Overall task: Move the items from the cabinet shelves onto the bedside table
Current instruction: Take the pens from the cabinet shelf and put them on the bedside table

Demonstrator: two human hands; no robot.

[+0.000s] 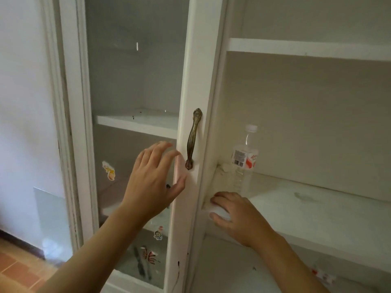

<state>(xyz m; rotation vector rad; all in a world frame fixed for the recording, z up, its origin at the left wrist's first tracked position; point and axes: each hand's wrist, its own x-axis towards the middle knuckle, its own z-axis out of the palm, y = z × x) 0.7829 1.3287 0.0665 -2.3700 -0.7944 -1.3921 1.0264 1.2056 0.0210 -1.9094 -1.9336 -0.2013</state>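
The left hand (153, 180) rests flat on the glass cabinet door (135, 127), fingers spread wide beside the brass handle (193, 138). The right hand (237, 216) curls its fingers around a small white object (221, 212) at the shelf's (317, 210) front left corner. A plastic water bottle (245, 157) stands upright at the shelf's back left corner.

A single wide-angle view comes from the person's head, close to a white cabinet and facing forward and slightly down. The glazed door (135, 144) fills the left half, seen at a slant, and the open shelves (317, 210) fill the right. Both forearms enter from the bottom edge. Straight edges bow near the borders. A strip of floor (19, 269) shows lower left.
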